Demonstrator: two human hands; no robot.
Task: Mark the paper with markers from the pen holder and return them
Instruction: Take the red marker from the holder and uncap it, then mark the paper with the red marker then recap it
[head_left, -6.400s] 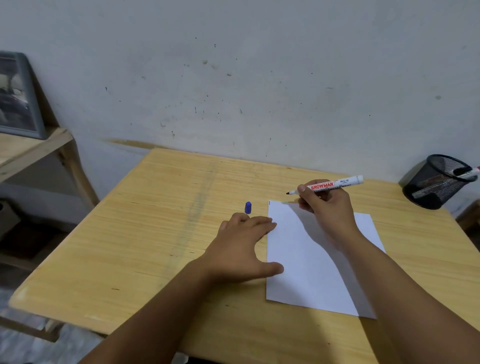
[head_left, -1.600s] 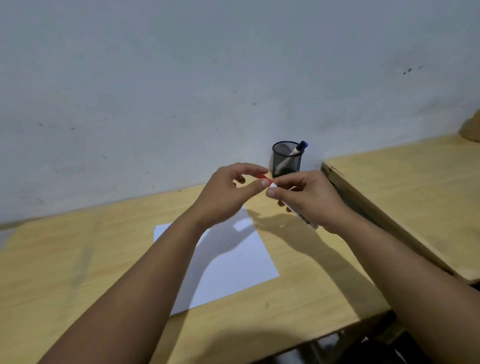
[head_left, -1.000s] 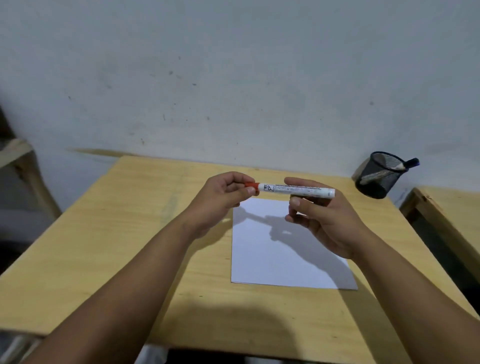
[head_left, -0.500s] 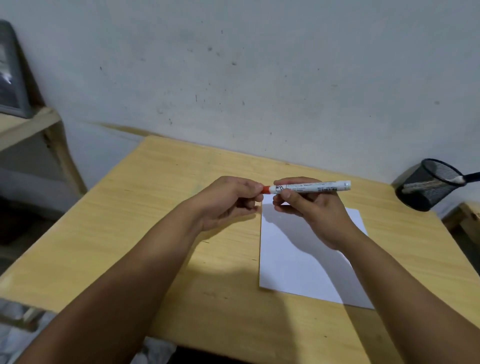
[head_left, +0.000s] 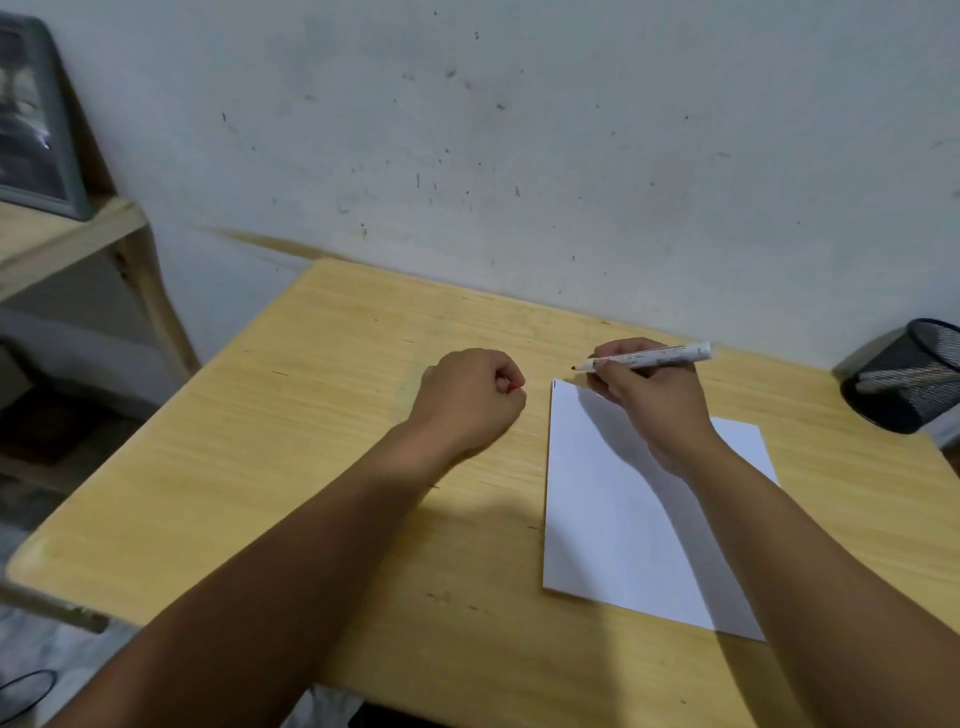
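Right hand (head_left: 652, 397) pinching uncapped marker (head_left: 647, 358), tip over paper (head_left: 623, 509) top corner. Left hand (head_left: 470, 397) fisted on red cap (head_left: 518, 386) — risk: unpinned paper sliding, smeared mark.

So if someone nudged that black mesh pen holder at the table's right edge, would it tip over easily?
Probably fairly easily. The pen holder is open wire mesh, so likely light. A marker inside leans to one side, which may shift its balance. It sits near the table edge, so a tip could send it off.
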